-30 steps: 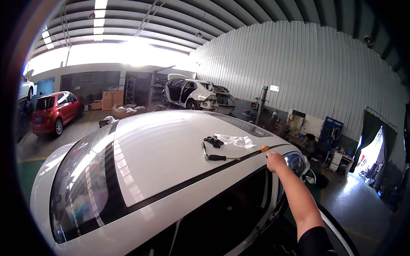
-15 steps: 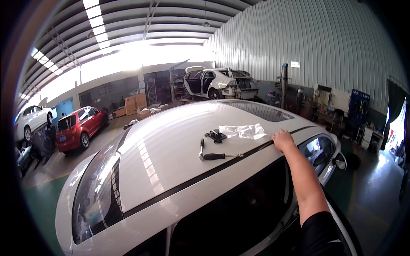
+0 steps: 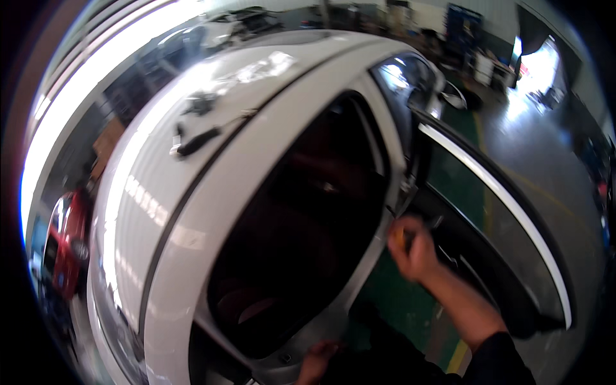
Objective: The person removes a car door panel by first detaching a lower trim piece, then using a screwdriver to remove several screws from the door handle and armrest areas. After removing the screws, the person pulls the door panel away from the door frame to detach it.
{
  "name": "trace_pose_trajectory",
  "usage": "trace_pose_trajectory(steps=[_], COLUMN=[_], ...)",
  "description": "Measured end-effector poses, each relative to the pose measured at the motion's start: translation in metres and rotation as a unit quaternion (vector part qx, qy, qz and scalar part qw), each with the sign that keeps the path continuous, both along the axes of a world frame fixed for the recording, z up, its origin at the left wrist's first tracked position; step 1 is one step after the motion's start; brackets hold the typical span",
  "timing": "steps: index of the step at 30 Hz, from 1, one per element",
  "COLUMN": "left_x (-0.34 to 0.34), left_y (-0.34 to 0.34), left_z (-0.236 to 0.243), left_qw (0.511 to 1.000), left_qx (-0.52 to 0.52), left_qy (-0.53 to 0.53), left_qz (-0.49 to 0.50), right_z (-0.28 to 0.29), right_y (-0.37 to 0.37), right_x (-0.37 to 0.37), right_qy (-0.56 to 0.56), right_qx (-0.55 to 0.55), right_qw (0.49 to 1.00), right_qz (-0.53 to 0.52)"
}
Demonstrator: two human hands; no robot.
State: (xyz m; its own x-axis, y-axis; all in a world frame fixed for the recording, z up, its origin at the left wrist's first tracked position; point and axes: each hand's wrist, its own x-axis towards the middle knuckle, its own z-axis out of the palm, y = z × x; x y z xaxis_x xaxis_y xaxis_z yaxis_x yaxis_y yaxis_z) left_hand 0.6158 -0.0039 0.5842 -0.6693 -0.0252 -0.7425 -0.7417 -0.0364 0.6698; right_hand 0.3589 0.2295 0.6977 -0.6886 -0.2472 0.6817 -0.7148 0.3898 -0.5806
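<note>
My right hand is closed round an orange-handled tool, beside the open door of the white car. My left hand is low near the car's dark side window, its fingers blurred and hard to read. On the roof lie a black-handled wrench, a black fitting and a crumpled white sheet, all smeared by motion.
A red car stands at the far left, near cardboard boxes. At the upper right are a blue tool board, a white cabinet and a bright curtained doorway. The open door juts out to my right over the floor.
My right hand has come down from the roof edge to the open doorway, and the orange handle is off the roof. The view has tilted downward, and my left hand now shows.
</note>
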Motion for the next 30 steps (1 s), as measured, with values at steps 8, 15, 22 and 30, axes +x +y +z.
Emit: trace_pose_trajectory(steps=[8,15,22,30], left_x=[-0.097,-0.147,-0.164,-0.296], left_y=[0.087,0.251,0.356,0.371], left_z=[-0.048,-0.029,-0.036,-0.236], left_qw=[0.971,0.845,0.646,0.213], left_qx=[0.115,0.073,0.002,-0.13], left_qy=[-0.004,0.021,0.037,0.2], left_qz=[-0.207,-0.529,-0.762,-0.948], right_z=[-0.2,-0.234,-0.246,-0.397], right_y=[0.172,0.218,0.207,0.129], right_x=[0.338,0.425,0.415,0.376], right_qy=[-0.369,-0.566,-0.595,-0.664], right_qx=[0.106,0.019,-0.081,-0.273], right_qw=[0.873,0.696,0.658,0.498], right_qz=[-0.3,-0.442,-0.455,-0.486])
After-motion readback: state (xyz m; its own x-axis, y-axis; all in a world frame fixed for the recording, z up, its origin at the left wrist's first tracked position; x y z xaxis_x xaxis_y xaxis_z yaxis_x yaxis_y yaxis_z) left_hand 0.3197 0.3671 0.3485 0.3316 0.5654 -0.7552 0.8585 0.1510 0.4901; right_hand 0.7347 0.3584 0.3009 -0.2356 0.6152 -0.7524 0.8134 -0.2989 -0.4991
